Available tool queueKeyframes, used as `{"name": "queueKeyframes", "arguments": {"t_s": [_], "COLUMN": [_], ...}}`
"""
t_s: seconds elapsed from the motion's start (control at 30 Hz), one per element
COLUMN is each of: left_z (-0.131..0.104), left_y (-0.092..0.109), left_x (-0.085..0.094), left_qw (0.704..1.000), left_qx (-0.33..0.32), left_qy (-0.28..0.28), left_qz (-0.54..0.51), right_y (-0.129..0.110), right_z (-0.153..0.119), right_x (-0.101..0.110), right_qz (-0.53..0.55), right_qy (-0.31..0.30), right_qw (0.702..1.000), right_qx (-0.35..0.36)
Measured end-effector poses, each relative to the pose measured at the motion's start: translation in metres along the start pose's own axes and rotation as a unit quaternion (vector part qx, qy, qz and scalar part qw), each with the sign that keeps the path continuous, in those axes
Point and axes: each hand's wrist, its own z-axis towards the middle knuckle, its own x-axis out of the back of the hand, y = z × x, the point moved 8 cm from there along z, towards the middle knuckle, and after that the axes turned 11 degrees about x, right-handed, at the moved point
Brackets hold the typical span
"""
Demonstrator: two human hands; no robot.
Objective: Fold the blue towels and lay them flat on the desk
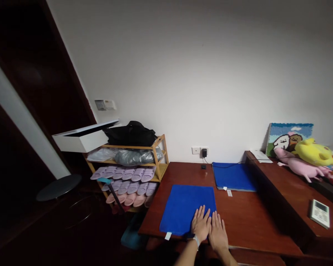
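A blue cloth [183, 207] lies flat on the dark red wooden table [241, 218], with a white tag at its front left corner. My left hand [201, 223], a watch on its wrist, rests palm down on the cloth's front right part, fingers stretched out. Beside it, my right hand [218, 232] lies flat with straight fingers along the cloth's right edge, close against the left hand. Neither hand grips anything. Farther back to the right is a blue stack of cloth [234, 177] with white tags at its front edge.
Left of the table stands a wooden rack [161, 168] with slippers and a black bag [131, 133]. A charger [204, 152] is plugged into the wall. The raised surface at right [283, 188] holds plush toys [299, 164] and a white calculator-like device [320, 213].
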Motion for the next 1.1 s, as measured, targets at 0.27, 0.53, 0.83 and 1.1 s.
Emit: {"name": "queueKeyframes", "arguments": {"t_s": [0.27, 0.53, 0.83, 1.1], "left_z": [-0.012, -0.021, -0.015, 0.040], "left_y": [-0.164, -0.212, -0.217, -0.088], "left_x": [0.055, 0.061, 0.065, 0.060], "left_qw": [0.978, 0.983, 0.984, 0.995], "left_qx": [0.176, 0.148, 0.160, 0.037], "left_qy": [0.050, 0.040, 0.008, 0.076], "left_qz": [0.100, 0.101, 0.084, 0.061], "right_y": [0.005, 0.008, 0.024, 0.025], "right_z": [0.000, 0.023, 0.055, 0.057], "right_x": [0.003, 0.030, 0.031, 0.024], "right_qz": [0.000, 0.010, 0.049, 0.045], "right_qy": [0.007, -0.021, -0.014, -0.018], "right_qw": [0.999, 0.998, 0.998, 0.998], "right_qx": [-0.042, -0.052, -0.046, -0.050]}}
